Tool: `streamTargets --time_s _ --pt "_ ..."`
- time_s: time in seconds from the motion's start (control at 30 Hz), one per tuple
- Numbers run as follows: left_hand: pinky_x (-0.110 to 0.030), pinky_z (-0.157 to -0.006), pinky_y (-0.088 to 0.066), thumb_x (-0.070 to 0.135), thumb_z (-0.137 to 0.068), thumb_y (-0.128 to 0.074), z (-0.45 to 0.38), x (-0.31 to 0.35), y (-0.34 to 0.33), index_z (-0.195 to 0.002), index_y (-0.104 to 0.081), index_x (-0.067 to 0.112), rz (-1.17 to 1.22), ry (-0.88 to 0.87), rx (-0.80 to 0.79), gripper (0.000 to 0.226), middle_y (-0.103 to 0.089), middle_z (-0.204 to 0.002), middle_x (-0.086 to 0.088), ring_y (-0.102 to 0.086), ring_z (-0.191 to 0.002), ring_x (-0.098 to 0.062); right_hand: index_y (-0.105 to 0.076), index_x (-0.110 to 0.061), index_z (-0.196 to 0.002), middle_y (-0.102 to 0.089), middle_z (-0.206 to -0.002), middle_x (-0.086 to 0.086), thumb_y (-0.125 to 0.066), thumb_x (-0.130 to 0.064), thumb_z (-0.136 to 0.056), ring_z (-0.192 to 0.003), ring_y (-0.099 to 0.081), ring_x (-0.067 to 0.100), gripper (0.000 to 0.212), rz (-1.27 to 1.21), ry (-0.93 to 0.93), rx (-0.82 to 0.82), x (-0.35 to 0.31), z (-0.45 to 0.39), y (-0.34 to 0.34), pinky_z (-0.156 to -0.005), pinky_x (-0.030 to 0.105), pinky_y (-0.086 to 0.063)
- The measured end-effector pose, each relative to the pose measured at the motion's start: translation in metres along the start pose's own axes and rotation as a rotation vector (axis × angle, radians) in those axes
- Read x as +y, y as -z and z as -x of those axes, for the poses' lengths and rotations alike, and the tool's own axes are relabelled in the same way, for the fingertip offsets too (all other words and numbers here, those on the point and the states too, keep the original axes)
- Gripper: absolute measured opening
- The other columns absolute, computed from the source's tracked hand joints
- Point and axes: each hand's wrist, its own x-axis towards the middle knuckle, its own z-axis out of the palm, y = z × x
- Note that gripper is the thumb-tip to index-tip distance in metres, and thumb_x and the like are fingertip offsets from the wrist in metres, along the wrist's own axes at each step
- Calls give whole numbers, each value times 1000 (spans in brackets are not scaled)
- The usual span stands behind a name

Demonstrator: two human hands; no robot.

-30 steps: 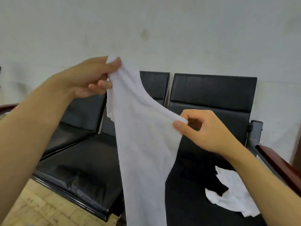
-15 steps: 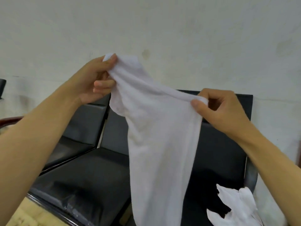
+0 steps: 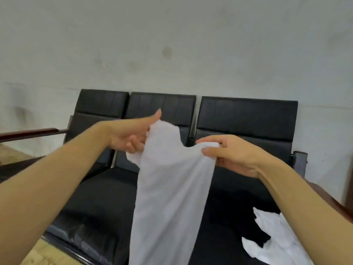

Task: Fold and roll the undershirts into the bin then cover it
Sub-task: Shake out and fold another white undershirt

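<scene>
Hands hold a white undershirt (image 3: 168, 188) up in the air in front of a row of black padded chairs (image 3: 246, 119) set against a pale wall (image 3: 172, 35). The left hand (image 3: 131, 134) grips one top corner of the shirt, its fingers curled into the cloth and its thumb pointing up. The right hand (image 3: 229, 153) pinches the other top corner between thumb and forefinger, level with the left and a little apart from it. Between the two hands the top edge dips in a curve, likely the neckline or an armhole. The rest of the shirt hangs straight down in a narrow, loose column and runs out of the bottom of the view, so its lower hem cannot be seen. On the seat at lower right lies a second crumpled white garment (image 3: 271, 243), partly over something dark; it looks to be another undershirt waiting its turn. No bin or lid is in view. The step in hand appears to be straightening the shirt before folding. To do this well, the hands should probably draw apart until the top edge is taut, give a light shake so the cloth hangs flat and untwisted, then lay it smooth on the seat, keeping both corners level so the fold lines stay even.
</scene>
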Motion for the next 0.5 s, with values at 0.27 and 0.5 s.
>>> streamTargets --time_s 0.27,0.5 --pt "-13 -33 -27 35 -55 -100 -7 -108 -22 -136 -59 26 337 5 225 92 -65 -92 4 -25 -40 -2 -71 -16 -122 -71 -114 11 -72 -11 -95 -95 -64 19 28 -216 -236 165 64 -6 -1 -76 29 -55" --pt "-12 -36 -22 23 -93 -71 -8 -122 -45 -99 -67 18 253 22 167 8 -46 -72 7 -27 -44 -1 -66 -25 -129 -74 -116 12 -72 -6 -94 -97 -72 26 40 -333 -240 260 81 -2 -7 -75 38 -61"
